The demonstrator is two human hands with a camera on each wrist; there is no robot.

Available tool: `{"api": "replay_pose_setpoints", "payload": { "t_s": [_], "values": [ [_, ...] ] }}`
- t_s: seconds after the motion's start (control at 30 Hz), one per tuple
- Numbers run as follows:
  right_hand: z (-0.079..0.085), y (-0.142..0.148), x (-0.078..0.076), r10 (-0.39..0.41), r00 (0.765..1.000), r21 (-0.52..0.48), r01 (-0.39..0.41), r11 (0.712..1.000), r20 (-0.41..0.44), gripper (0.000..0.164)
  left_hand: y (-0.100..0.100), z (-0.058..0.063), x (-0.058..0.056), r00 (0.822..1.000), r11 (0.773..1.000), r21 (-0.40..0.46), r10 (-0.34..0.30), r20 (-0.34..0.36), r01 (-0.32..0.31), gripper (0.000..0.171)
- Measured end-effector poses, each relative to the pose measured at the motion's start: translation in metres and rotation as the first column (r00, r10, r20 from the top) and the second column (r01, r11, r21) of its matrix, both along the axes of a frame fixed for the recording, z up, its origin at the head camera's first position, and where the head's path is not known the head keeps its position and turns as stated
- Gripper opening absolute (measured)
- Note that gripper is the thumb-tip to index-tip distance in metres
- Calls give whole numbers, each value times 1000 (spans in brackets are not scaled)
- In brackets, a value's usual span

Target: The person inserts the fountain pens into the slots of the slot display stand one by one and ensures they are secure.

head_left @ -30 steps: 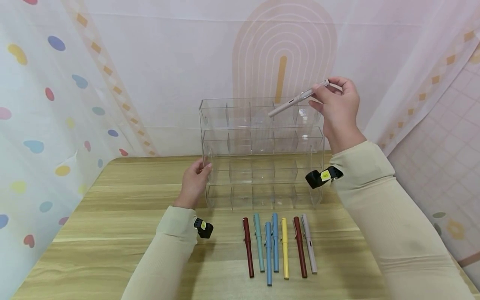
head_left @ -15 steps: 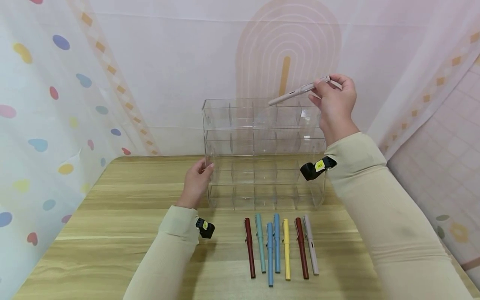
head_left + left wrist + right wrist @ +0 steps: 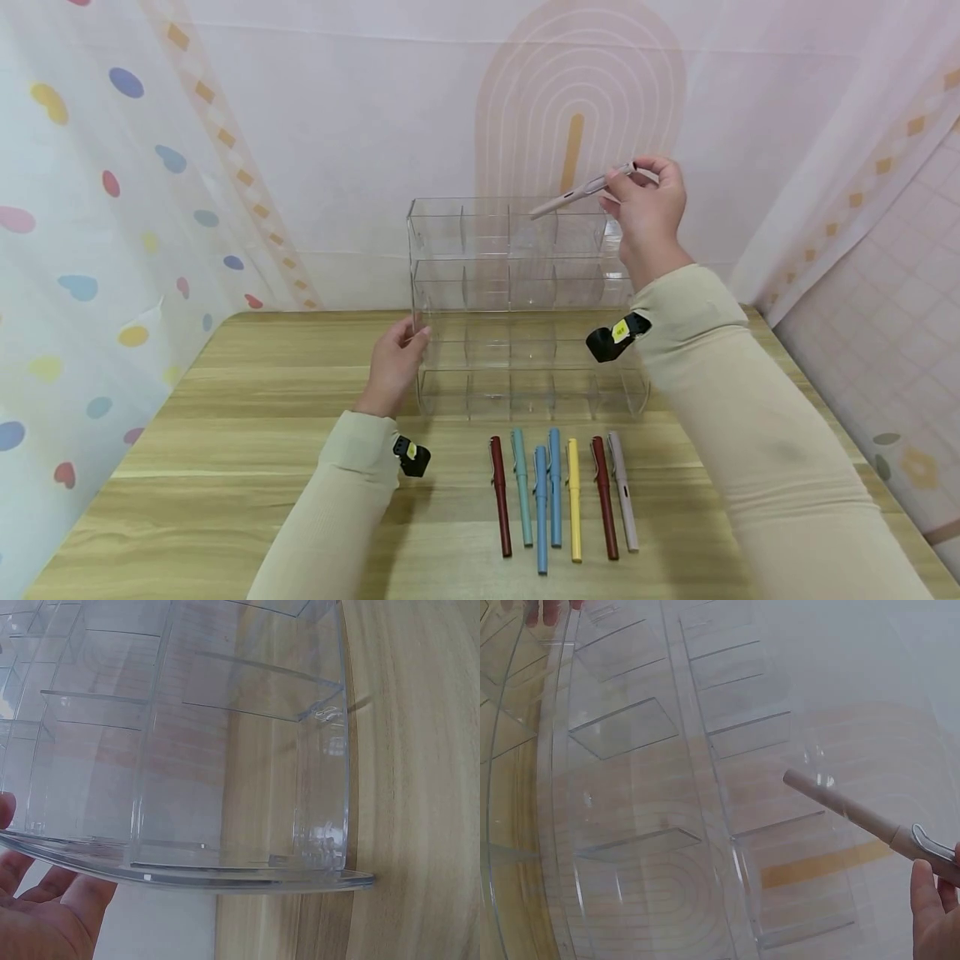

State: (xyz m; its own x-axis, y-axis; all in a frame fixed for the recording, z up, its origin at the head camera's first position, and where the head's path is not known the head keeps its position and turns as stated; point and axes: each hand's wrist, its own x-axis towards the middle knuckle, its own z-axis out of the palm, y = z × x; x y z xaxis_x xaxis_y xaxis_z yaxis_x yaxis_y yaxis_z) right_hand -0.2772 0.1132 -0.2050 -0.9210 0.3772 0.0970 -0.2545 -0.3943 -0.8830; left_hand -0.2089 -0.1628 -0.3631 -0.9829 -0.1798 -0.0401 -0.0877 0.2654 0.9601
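Note:
A clear acrylic organizer (image 3: 510, 311) with tiered, divided compartments stands upright on the table. My left hand (image 3: 392, 367) grips its left side panel, thumb on the inner face and fingers outside, as the left wrist view shows. My right hand (image 3: 651, 212) pinches a pale pinkish-grey pen (image 3: 573, 197) by its capped, clipped end. The pen slants down to the left, its free end (image 3: 799, 780) at the top tier, near the middle compartments. Every compartment I see is bare.
In front of the organizer several capped pens lie roughly side by side: a dark red pen (image 3: 500, 496), a teal pen (image 3: 522, 487), blue pens (image 3: 542, 508), a yellow pen (image 3: 574, 500), another dark red pen (image 3: 604, 497) and a pale lilac pen (image 3: 623, 492). A patterned curtain (image 3: 360, 150) hangs behind.
My right hand has carried the pen left, its free end rising slightly and then dipping toward the top tier. My left hand keeps its grip on the organizer. The pens on the table stay put.

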Motion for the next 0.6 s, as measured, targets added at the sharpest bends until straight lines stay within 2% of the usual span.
{"api": "replay_pose_setpoints", "payload": {
  "t_s": [0.23,0.6],
  "values": [
    [-8,-7,-5,13,1000,0,-13,1000,-13,28,-1,0,0,1000,1000,11,-5,4,5,39],
    [-19,-15,-8,27,1000,73,-28,997,11,27,0,0,1,1000,1000,-1,-8,-5,8,38]
  ]
}}
